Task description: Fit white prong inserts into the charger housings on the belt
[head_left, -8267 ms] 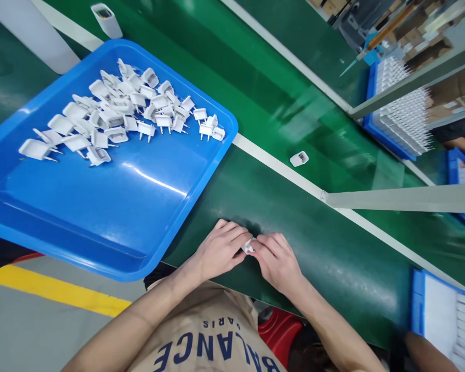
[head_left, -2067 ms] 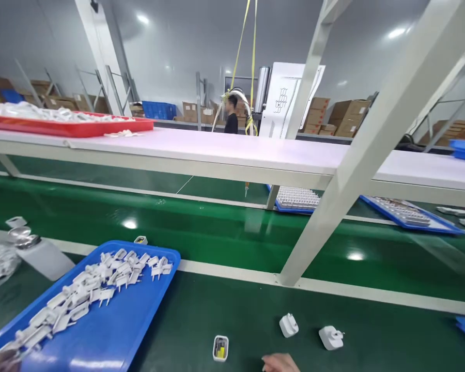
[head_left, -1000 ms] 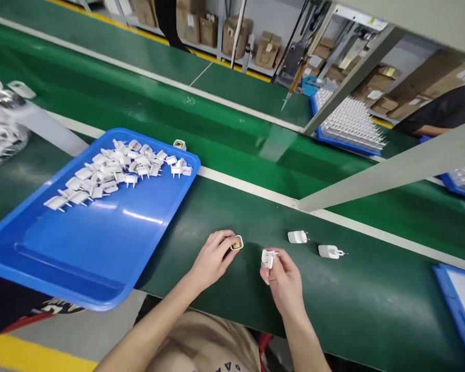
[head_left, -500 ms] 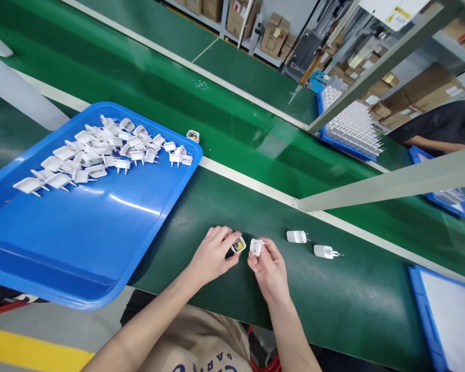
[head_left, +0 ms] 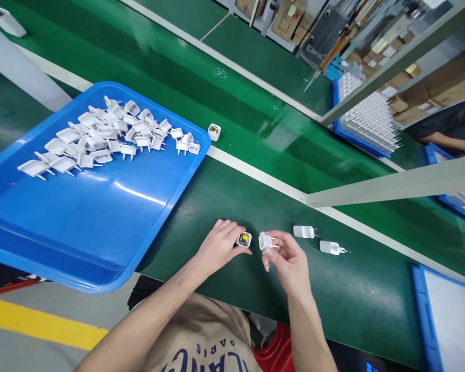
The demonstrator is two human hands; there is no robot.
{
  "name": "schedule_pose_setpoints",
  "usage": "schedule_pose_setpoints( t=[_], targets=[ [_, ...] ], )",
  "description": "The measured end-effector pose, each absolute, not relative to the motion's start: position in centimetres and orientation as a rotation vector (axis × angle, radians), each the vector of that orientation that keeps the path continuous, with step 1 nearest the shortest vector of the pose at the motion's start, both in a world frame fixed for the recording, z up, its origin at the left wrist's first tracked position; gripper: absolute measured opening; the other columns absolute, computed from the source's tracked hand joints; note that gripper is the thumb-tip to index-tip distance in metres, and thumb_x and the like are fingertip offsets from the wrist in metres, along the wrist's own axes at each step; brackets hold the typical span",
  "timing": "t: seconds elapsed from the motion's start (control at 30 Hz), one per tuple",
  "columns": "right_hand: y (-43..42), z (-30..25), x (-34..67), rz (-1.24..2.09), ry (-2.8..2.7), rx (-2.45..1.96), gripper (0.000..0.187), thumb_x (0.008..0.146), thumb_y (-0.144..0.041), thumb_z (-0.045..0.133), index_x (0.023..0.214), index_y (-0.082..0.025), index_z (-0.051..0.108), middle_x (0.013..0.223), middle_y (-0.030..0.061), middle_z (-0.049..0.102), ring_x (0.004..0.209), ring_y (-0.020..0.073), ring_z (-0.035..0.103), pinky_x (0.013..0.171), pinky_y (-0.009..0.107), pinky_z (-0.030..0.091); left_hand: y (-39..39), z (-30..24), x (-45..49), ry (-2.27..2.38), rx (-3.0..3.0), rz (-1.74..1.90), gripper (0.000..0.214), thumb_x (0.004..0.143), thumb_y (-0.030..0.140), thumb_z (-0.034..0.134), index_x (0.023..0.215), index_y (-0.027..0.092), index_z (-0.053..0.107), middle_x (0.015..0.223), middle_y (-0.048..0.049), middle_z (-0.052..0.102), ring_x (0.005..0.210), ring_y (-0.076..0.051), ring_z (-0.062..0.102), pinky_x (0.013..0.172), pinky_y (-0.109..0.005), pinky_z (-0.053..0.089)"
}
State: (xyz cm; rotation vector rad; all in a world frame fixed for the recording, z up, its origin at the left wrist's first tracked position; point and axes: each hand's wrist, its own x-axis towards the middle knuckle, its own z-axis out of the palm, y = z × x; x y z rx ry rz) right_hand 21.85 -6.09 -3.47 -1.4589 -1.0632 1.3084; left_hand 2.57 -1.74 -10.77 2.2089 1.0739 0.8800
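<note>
Between the fingers and thumb of my left hand (head_left: pixel 221 245) is a white charger housing (head_left: pixel 244 239), its open end facing right and yellow and dark parts visible inside. My right hand (head_left: pixel 290 258) pinches a white plug cover (head_left: pixel 266 241) with two pins, the pins pointing right toward my fingers. A small gap separates the cover from the housing. To the right of my right hand, two white chargers with pins, one (head_left: pixel 304 231) farther back and another (head_left: pixel 332 248) nearer, lie on the green bench (head_left: pixel 364 294).
A blue tray (head_left: pixel 112 222) with a heap of white plug covers (head_left: pixel 96 132) stands at left. Another open housing (head_left: pixel 214 132) sits on the green belt (head_left: pixel 256 124). A metal post (head_left: pixel 395 181) crosses at right, near a blue-edged tray (head_left: pixel 445 310). A person's arm (head_left: pixel 449 140) shows far right.
The view has shifted a little. My right hand has turned the plug cover so its pins show more clearly, and the gap to the housing looks slightly wider. My left hand keeps hold of the housing.
</note>
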Motion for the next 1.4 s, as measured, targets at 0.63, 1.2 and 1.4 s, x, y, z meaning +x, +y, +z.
schedule_pose_setpoints(
  t=[0.63,1.2,1.4],
  targets=[
    [-4.2,-3.8,21.1,0.459,-2.268,-1.409,0.016,0.109,-0.025,0.054,0.111,-0.021,0.07,0.097,0.0091,0.072,0.089,0.0245,0.069,0.083,0.039,0.059,-1.9,-10.6,2.7,1.097,2.23,0.843,0.029,0.105,0.045,0.059,0.107,0.017,0.062,0.093,-0.0065,0.068,0.086,-0.025,0.059,0.078,-0.038,0.041],
    [-4.8,-5.2,20.0,0.056,-2.518,-1.55,0.027,0.104,-0.013,0.044,0.087,-0.021,0.062,0.082,0.0061,0.054,0.071,0.0215,0.051,0.065,0.032,0.041,-1.8,-10.3,2.6,1.095,2.249,0.838,0.026,0.107,0.041,0.054,0.104,0.017,0.062,0.09,-0.0064,0.066,0.083,-0.025,0.058,0.076,-0.037,0.039],
    [-4.4,-4.6,19.9,0.013,-2.538,-1.516,0.03,0.11,-0.02,0.038,0.088,-0.021,0.059,0.082,0.0055,0.059,0.071,0.0209,0.056,0.065,0.031,0.042,-2.2,-9.8,3.1,1.112,2.233,0.786,0.029,0.1,0.043,0.068,0.11,0.016,0.062,0.097,-0.0085,0.07,0.089,-0.027,0.064,0.078,-0.039,0.045]
  ],
)
